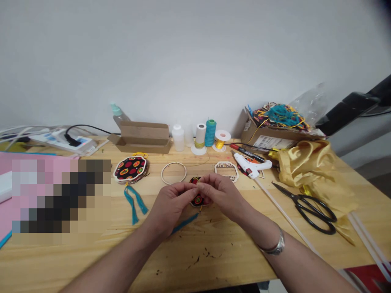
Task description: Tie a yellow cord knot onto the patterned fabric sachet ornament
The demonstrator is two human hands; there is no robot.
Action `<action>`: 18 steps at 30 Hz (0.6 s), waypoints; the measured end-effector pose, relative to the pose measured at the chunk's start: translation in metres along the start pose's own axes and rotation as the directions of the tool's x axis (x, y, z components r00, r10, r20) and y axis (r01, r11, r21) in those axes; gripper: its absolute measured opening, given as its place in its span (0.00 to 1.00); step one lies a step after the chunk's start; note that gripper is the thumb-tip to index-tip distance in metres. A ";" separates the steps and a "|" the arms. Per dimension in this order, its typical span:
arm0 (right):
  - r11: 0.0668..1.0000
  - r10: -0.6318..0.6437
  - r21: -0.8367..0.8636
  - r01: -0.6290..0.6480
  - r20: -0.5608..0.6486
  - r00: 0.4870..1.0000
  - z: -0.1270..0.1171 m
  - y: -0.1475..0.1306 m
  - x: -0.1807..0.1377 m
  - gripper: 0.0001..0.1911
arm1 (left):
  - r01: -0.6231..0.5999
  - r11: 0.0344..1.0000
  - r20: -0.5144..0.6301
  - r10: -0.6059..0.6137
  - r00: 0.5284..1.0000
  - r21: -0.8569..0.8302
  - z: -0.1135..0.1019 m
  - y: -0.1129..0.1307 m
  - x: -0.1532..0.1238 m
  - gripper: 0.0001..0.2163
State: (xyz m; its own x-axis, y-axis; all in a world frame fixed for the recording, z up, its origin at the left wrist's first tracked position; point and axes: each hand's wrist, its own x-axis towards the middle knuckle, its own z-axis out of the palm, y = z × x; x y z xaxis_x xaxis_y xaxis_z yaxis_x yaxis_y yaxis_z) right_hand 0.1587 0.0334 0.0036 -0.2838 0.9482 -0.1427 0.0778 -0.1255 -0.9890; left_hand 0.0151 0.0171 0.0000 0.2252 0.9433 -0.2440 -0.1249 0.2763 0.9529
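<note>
My left hand (171, 203) and my right hand (224, 196) meet at the middle of the table, thumbs and forefingers pinched together. Whatever sits between the fingertips is too small to make out. Just below and behind them is a dark patterned fabric ornament (198, 200) with a pale scalloped rim, largely covered by the hands. A blue tassel (185, 223) trails from its lower edge, partly behind my left hand. Beyond the hands lie a thin wooden ring (162, 176) and a wooden lattice frame (226, 164). A stack of similar ornaments (130, 169) with blue tassels rests to the left.
On the right are a white glue gun (255, 166) with a long glue stick, black scissors (316, 209) and gold cloth (317, 171). Spools, including a teal thread cone (210, 133), line the wall beside an open cardboard box (143, 138). A fuller carton (269, 140) stands back right.
</note>
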 end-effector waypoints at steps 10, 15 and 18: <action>0.998 0.038 0.047 -0.034 -0.082 0.996 -0.001 -0.005 0.000 0.03 | 0.045 0.999 -0.042 -0.045 0.998 -0.001 0.002 0.003 -0.001 0.05; 0.998 0.037 0.057 -0.034 -0.047 0.998 -0.002 -0.005 0.000 0.10 | -0.009 1.000 -0.005 0.009 1.000 -0.009 0.000 0.001 0.001 0.05; 0.999 0.022 0.047 -0.022 -0.001 1.000 -0.002 -0.002 0.000 0.12 | -0.020 0.999 -0.014 0.020 1.000 0.025 0.000 0.001 0.001 0.05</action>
State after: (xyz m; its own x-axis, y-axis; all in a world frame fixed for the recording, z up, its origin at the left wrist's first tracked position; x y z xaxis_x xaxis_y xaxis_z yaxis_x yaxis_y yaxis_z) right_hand 0.1604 0.0346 0.0054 -0.2810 0.9456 -0.1640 0.0387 -0.1595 -0.9864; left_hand 0.0151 0.0184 0.0005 0.2095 0.9510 -0.2274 -0.1049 0.2531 0.9617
